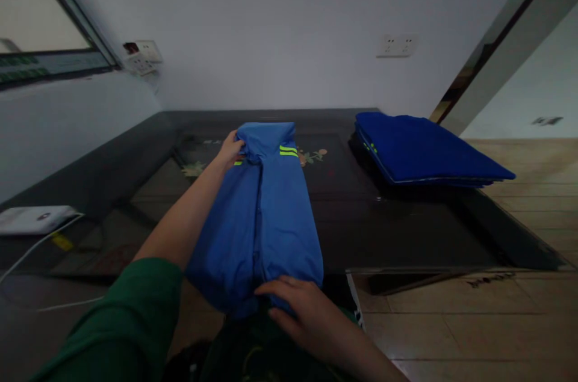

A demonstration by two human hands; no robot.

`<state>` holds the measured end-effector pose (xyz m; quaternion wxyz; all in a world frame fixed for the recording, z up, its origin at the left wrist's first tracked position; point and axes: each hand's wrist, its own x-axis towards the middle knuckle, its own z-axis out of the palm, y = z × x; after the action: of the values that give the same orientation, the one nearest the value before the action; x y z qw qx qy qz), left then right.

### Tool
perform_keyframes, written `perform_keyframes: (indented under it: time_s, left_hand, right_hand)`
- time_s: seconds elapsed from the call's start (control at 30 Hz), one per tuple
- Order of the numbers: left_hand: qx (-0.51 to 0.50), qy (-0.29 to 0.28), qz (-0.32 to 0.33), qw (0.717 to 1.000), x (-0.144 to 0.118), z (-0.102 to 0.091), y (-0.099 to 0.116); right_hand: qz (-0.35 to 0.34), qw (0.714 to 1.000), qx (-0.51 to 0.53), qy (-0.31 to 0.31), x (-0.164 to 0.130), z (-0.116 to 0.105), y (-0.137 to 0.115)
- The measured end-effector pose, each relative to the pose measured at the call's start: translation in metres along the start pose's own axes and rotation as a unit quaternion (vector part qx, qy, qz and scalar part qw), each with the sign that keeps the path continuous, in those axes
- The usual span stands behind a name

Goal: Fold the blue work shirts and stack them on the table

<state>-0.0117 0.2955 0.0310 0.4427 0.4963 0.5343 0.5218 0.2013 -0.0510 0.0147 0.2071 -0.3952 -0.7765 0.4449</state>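
Observation:
A blue jacket [284, 207] with yellow-green stripes lies lengthwise before me, its sides folded in and a front seam running down the middle. Its near end hangs over the table's front edge. At the far end, my left hand [231, 148] grips the jacket's left side beside the collar, some fingertips hidden by the cloth. My right hand [300, 304] is closed on the near hem, with its fingers on top and the thumb lower down at the edge.
A stack of folded darker blue garments [419, 150] lies on the right of the dark glossy table [343, 231]. On the left are a white device [38, 219] and a white cable [38, 243]. Wall sockets [396, 46] sit above the table's back edge.

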Motion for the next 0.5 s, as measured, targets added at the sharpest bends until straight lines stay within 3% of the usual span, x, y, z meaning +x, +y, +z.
perform_keyframes:
  time_s: [0.2,0.4,0.5]
  left_hand:
    - [0.028,0.005,-0.049,0.998,-0.008,-0.009,-0.027]
    - [0.014,-0.027,0.018,0.999,-0.008,-0.004,-0.017]
    - [0.02,-0.008,0.031,0.999,-0.006,-0.008,-0.013]
  right_hand:
    - [0.018,0.999,-0.02,-0.018,0.005,0.004,-0.001]
    - [0.004,0.998,-0.004,0.061,0.008,0.013,-0.01]
    - [0.017,0.998,-0.061,0.004,0.016,0.026,-0.001]
